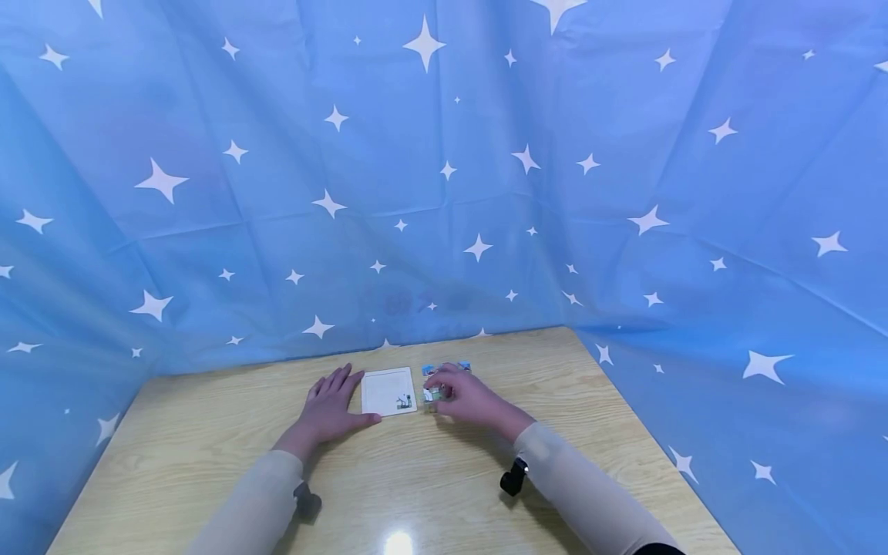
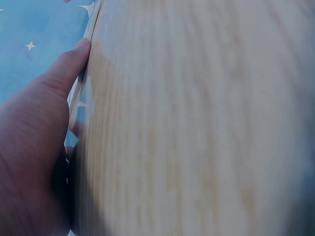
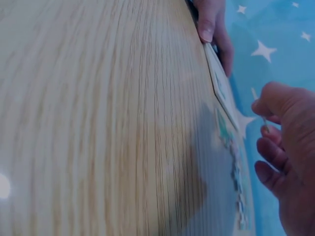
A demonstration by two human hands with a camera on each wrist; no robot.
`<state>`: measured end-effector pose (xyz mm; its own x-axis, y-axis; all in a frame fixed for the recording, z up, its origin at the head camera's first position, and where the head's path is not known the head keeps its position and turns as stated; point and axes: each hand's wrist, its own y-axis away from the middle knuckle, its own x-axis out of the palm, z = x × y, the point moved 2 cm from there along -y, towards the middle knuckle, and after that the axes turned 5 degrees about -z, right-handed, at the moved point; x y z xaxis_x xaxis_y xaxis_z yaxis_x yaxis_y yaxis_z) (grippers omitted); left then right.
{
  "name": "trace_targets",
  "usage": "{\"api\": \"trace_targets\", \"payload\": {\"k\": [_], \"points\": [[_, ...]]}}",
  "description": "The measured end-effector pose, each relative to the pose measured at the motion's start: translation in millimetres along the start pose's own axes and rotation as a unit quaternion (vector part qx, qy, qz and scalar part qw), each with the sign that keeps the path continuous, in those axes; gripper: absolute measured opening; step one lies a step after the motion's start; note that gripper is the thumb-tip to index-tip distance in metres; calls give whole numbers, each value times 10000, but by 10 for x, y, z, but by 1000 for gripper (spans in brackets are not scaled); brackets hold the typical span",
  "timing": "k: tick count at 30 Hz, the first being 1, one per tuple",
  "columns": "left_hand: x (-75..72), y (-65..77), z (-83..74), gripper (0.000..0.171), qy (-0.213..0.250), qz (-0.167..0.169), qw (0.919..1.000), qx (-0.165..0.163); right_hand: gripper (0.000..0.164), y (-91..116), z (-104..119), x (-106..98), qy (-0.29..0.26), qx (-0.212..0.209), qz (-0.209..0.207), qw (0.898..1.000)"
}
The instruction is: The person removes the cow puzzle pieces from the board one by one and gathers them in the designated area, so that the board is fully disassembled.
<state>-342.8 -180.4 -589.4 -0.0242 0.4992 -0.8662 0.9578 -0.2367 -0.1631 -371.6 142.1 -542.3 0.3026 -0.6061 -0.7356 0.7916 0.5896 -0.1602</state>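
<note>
A white square puzzle tray (image 1: 383, 388) lies flat on the table, with a small printed puzzle piece (image 1: 405, 401) in its lower right corner. At the tray's left side, my left hand (image 1: 331, 407) is spread, its thumb along the near edge. In the left wrist view the thumb (image 2: 74, 61) touches the tray's rim. My right hand (image 1: 472, 397) hovers over colourful puzzle pieces (image 1: 428, 371) right of the tray. Seen in the right wrist view, it pinches a thin puzzle piece (image 3: 254, 93) edge-on, raised off the table; its picture is hidden there.
The light wooden table (image 1: 430, 486) ends at the back against a blue star-patterned curtain (image 1: 444, 262), which also hangs along both sides. Small black devices (image 1: 513, 478) are strapped at both wrists. Loose puzzle pieces (image 3: 238, 182) lie beneath the right hand.
</note>
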Motion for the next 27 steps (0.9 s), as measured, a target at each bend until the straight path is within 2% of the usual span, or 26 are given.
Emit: {"api": "trace_targets", "payload": {"k": [3,6,9,13,19,27], "points": [[-7,14,-15,115,-29,-4,10000,2,38,48,-17,-53,-82,78,-11,9999],[-89,53,-121,111,2,38,10000,-24,36,92,-30,-100,-90,100,-45,9999],[-85,50,-124,112,29,26,10000,-21,37,128,-59,-135,-28,154,-67,9999],[-133,49,-171,113,-47,173,9997,-162,38,169,-104,-168,84,221,-122,9996],[-128,42,-171,111,-151,247,9993,-225,34,209,-177,-185,159,119,-150,9997],[-129,45,-153,112,-91,187,9996,-210,31,255,-252,-177,10,290,-54,9996]]}}
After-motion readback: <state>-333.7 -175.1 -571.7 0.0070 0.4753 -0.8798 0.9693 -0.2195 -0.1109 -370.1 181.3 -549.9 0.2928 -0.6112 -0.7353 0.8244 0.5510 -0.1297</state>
